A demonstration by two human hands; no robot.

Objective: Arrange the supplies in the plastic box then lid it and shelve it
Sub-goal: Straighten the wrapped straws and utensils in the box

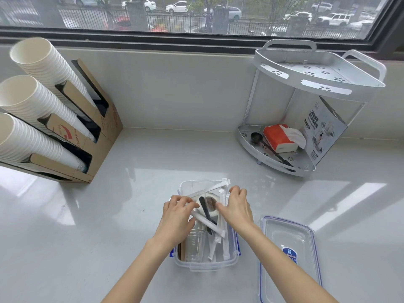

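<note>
A clear plastic box point(205, 266) with blue latches sits on the counter right in front of me. Inside it lie several white wrapped straws point(213, 243), a black spoon point(205, 212), a white roll point(213, 204), a clear cup and brown sleeves. My left hand point(178, 217) pinches a bundle of wrapped straws point(207, 191) lying slanted across the box's far end. My right hand point(237, 206) rests its fingers on the same bundle and the roll from the right. The box's clear lid point(288, 259) lies flat on the counter to the right.
A white two-tier corner shelf point(317, 71) stands at the back right; its lower tier holds a tissue pack point(278, 137), a black scoop point(255, 136) and a printed carton point(323, 132). A cardboard dispenser with stacks of paper cups point(43, 106) stands at the left.
</note>
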